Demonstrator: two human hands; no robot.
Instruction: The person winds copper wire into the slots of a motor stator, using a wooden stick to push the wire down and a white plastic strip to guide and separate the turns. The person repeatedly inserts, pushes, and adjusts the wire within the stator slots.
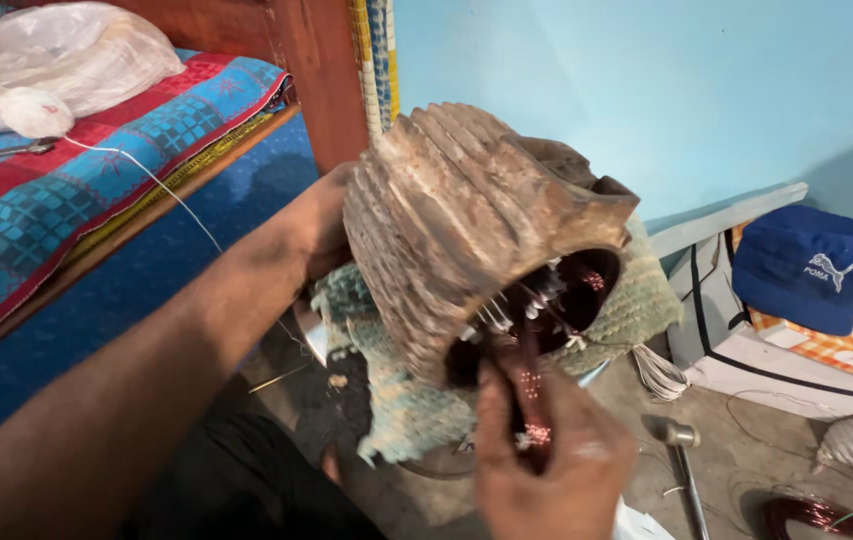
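Gripping: left hand (322, 225) clasped ribbed motor housing (457, 215) at 9 o'clock — frame centre.
Right hand (552, 465): closed on copper winding (532, 375) at housing's 6 o'clock opening.
Support: green cloth (402, 400) lay beneath.

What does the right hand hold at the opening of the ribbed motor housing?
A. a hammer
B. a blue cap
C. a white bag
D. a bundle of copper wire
D: the right hand grips a reddish copper wire bundle leading into the motor housing.
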